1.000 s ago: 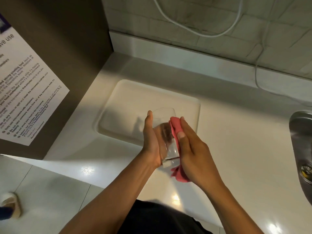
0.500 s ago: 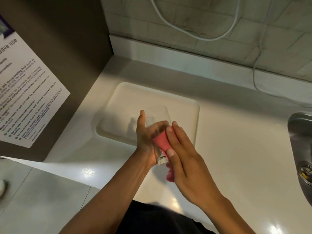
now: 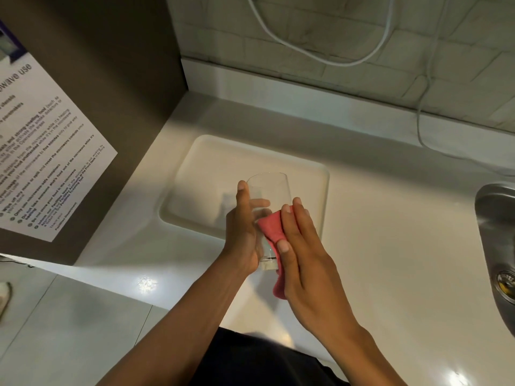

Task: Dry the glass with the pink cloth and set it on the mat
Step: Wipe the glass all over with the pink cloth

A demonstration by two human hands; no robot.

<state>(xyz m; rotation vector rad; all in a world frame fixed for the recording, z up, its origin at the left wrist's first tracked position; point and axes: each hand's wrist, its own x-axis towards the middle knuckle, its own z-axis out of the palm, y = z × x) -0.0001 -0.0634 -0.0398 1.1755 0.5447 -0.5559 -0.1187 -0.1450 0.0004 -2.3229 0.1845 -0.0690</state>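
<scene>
Pink and soft, the small cloth [image 3: 271, 228] is pressed flat against the side of the tall clear drinking glass [image 3: 269, 201] by the fingers [image 3: 299, 218] of the right hand [image 3: 306, 263], which lie long and close together over it, with the thumb pinning one fold. The left hand [image 3: 243, 232] is wrapped around the other side of the glass, its thumb stretched up toward the rim and its other fingers curled behind, showing dimly through the clear wall. Both hands hold the glass up in the air, tipped so its open mouth points away from the person, above the near edge of the pale square mat [image 3: 223, 162]. The glass is not touching the mat. The mat lies on the white counter [image 3: 390, 246], with nothing standing on it. I think the drying is in the middle: the cloth is working on the outside wall, and setting the glass down is not yet done. I cannot tell if the inside has been wiped, or if any drops are left, because the glass is see-through and the light is dim. Much of the cloth is hidden under the right hand, with a tail hanging below. At the far right, a shiny metal sink [image 3: 496, 246] is cut off by the edge of the view.
</scene>
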